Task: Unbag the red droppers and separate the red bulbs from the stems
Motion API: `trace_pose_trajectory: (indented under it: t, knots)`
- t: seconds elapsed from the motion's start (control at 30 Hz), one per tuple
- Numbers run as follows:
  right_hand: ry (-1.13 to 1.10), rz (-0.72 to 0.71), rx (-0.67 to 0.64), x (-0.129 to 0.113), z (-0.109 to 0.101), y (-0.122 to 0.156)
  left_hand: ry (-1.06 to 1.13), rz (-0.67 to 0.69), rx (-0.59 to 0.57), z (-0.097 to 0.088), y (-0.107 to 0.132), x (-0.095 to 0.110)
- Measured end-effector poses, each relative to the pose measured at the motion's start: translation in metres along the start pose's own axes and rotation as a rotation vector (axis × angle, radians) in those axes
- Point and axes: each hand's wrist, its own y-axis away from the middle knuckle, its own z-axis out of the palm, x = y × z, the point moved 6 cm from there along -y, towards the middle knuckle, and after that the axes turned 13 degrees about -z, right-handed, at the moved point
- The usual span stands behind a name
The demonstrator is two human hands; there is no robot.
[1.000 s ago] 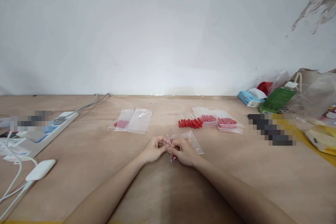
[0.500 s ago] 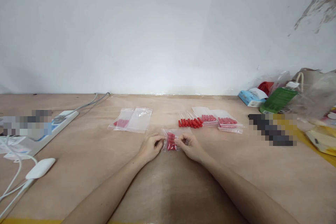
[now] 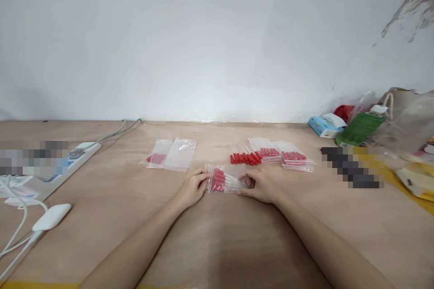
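Observation:
A clear zip bag (image 3: 230, 185) lies on the table between my hands. In it are several thin pale sticks with red ends, the red ends (image 3: 219, 179) toward the left. My left hand (image 3: 194, 187) pinches the bag's left edge. At the opposite end, my right hand (image 3: 260, 185) curls its thumb and fingers around the bag's right part, over the pale stick ends. Just beyond lies a heap of loose red-ended sticks (image 3: 246, 158). Filled bags (image 3: 293, 157) are stacked to its right. More clear bags (image 3: 181, 154) lie to the left, red ends showing in one.
On the left are a white power strip (image 3: 84, 151), cables and a white adapter (image 3: 52, 217). To the right stand a blue tissue pack (image 3: 323, 125), a green bottle (image 3: 361, 127) and plastic bags (image 3: 410, 122). A blurred-out dark object (image 3: 351, 167) lies before them. A wall rises behind.
My right hand has moved right, from the red ends to the bag's far right part. The pale sticks in the bag now show. My left hand stays at the left edge.

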Motion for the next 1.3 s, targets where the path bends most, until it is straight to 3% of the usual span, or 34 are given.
trace_pose_trajectory:
  t: [0.2, 0.4, 0.8, 1.03, 1.17, 1.3]
  knots:
    - [0.027, 0.009, 0.024, -0.002, 0.001, -0.002, 0.128, -0.152, -0.175, 0.004, -0.001, -0.006]
    - [0.034, -0.005, 0.040, 0.000, 0.002, -0.001, 0.140, -0.113, -0.306, 0.009, 0.004, 0.007]
    - [0.066, -0.040, 0.062, 0.005, 0.004, -0.001, 0.148, -0.106, -0.188, 0.012, 0.003, -0.002]
    - [0.071, -0.048, 0.066, 0.006, 0.005, -0.001, 0.390, -0.176, -0.124, -0.007, -0.008, -0.025]
    - [0.073, -0.049, 0.065, 0.007, 0.006, -0.001, 0.439, -0.248, -0.190, -0.013, -0.008, -0.033]
    - [0.081, -0.036, 0.072, 0.006, 0.005, 0.000, 0.402, -0.229, -0.225, -0.010, -0.007, -0.029]
